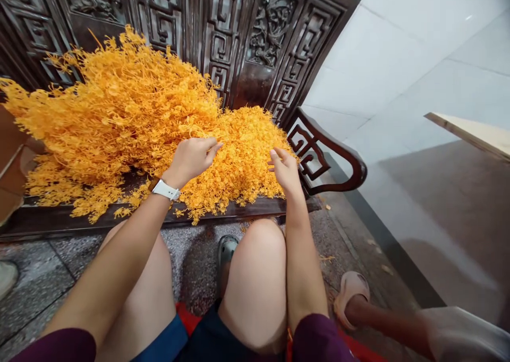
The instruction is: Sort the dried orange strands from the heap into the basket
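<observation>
Orange pieces [143, 107] crowd the bench [255, 88], left hand [193, 157] curled, grip unclear, right hand [285, 172] unclenched near the armrest [335, 144].

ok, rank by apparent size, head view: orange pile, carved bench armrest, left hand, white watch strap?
Largest to smallest:
1. Orange pile, by far
2. Carved bench armrest
3. Left hand
4. White watch strap

As they look in the picture only; true sizes unsure.
</observation>
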### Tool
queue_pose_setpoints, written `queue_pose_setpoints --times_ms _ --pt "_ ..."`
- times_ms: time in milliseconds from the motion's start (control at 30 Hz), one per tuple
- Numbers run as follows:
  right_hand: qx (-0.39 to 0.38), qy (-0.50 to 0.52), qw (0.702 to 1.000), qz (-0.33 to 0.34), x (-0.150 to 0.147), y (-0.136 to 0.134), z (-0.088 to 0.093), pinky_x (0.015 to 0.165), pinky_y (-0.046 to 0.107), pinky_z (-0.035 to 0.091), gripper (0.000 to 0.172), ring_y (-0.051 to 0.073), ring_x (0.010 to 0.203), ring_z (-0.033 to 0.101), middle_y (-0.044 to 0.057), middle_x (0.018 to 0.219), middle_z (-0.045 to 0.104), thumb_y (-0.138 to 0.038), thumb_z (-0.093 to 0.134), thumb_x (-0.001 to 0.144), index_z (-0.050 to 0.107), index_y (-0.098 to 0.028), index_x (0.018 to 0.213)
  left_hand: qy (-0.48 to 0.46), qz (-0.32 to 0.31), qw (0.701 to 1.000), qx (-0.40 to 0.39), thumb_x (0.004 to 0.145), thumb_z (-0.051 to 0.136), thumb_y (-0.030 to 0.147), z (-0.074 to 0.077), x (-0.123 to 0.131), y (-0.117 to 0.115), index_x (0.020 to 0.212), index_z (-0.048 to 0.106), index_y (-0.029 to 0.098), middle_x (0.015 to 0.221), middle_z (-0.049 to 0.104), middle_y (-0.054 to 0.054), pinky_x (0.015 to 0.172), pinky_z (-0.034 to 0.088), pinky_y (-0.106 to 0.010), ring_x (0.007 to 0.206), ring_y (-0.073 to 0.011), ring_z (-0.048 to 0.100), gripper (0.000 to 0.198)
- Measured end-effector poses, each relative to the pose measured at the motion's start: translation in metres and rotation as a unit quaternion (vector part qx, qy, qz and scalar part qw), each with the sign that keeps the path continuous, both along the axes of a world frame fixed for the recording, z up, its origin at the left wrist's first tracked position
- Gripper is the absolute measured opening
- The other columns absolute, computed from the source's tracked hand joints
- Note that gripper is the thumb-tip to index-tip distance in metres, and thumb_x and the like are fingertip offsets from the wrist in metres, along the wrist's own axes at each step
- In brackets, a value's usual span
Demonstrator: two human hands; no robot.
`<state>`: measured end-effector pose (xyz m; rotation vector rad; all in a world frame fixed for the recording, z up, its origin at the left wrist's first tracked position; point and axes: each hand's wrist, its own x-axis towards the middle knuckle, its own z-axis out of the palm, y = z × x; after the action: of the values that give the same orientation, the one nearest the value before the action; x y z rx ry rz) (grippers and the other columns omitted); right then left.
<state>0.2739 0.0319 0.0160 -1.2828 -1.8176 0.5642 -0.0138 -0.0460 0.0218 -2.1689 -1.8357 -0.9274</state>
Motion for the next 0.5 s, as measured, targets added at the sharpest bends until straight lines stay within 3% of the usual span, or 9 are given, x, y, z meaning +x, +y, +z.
queue_pose_setpoints --times_ms 67,133,233,300,367,433,500 --pt "-0.078 0.105 0.991 0.023 -0.009 -0.009 0.002 0.068 0.036 0.062 0.078 0.023 0.083 0.072 0.016 0.105 0.074 -0.081 0.039 0.097 0.065 -0.018 0.132 0.020 0.012 1.000 -0.001 0.109 0.036 0.046 -0.003 0.004 0.000 0.082 0.066 0.020 0.076 0.070 -0.009 0.059 0.025 -0.034 0.068 -0.0215 0.062 0.048" --pt "-0.093 0.159 0.981 0.053 -0.017 -0.017 0.010 0.064 0.031 0.059 0.078 0.021 0.081 0.071 0.013 0.101 0.074 -0.081 0.037 0.098 0.060 -0.019 0.138 0.036 0.014 0.999 -0.006 0.109 0.035 0.046 -0.006 0.007 0.001 0.085 0.068 0.020 0.078 0.072 -0.010 0.058 0.025 -0.034 0.069 -0.0220 0.064 0.049" --pt "0.022 0.093 0.992 0.078 -0.023 -0.027 0.023 0.071 0.032 0.056 0.073 0.021 0.091 0.067 0.011 0.115 0.072 -0.076 0.056 0.094 0.055 -0.025 0.146 0.056 -0.010 0.998 -0.026 0.109 0.036 0.046 -0.011 0.012 0.003 0.086 0.069 0.019 0.080 0.074 -0.010 0.058 0.024 -0.034 0.070 -0.0231 0.066 0.048" --pt "0.099 0.004 0.992 0.082 -0.023 -0.029 0.027 0.075 0.034 0.053 0.071 0.020 0.085 0.062 0.008 0.111 0.071 -0.070 0.068 0.091 0.057 -0.027 0.146 0.064 -0.035 0.997 -0.036 0.109 0.037 0.048 -0.013 0.014 0.005 0.086 0.070 0.020 0.080 0.074 -0.010 0.059 0.024 -0.034 0.070 -0.0235 0.066 0.048" --pt "0.120 -0.054 0.986 0.099 -0.021 -0.028 0.024 0.071 0.034 0.047 0.056 0.017 0.070 0.055 0.003 0.091 0.069 -0.066 0.067 0.094 0.067 -0.026 0.134 0.062 -0.064 0.995 -0.041 0.108 0.039 0.050 -0.014 0.014 0.007 0.084 0.070 0.020 0.078 0.073 -0.009 0.059 0.025 -0.034 0.070 -0.0231 0.065 0.049" --pt "0.114 -0.069 0.983 0.125 -0.019 -0.025 0.019 0.065 0.033 0.041 0.042 0.015 0.062 0.049 0.000 0.074 0.062 -0.063 0.062 0.098 0.075 -0.025 0.110 0.045 -0.092 0.994 -0.045 0.107 0.040 0.052 -0.016 0.013 0.010 0.080 0.068 0.021 0.073 0.071 -0.008 0.060 0.025 -0.034 0.067 -0.0223 0.062 0.049" --pt "0.113 -0.052 0.983 0.135 -0.020 -0.023 0.014 0.062 0.032 0.036 0.043 0.014 0.061 0.046 -0.001 0.068 0.056 -0.063 0.060 0.100 0.071 -0.023 0.087 0.025 -0.117 0.992 -0.050 0.106 0.042 0.053 -0.016 0.011 0.012 0.074 0.064 0.022 0.070 0.068 -0.008 0.060 0.025 -0.035 0.064 -0.0212 0.058 0.049"
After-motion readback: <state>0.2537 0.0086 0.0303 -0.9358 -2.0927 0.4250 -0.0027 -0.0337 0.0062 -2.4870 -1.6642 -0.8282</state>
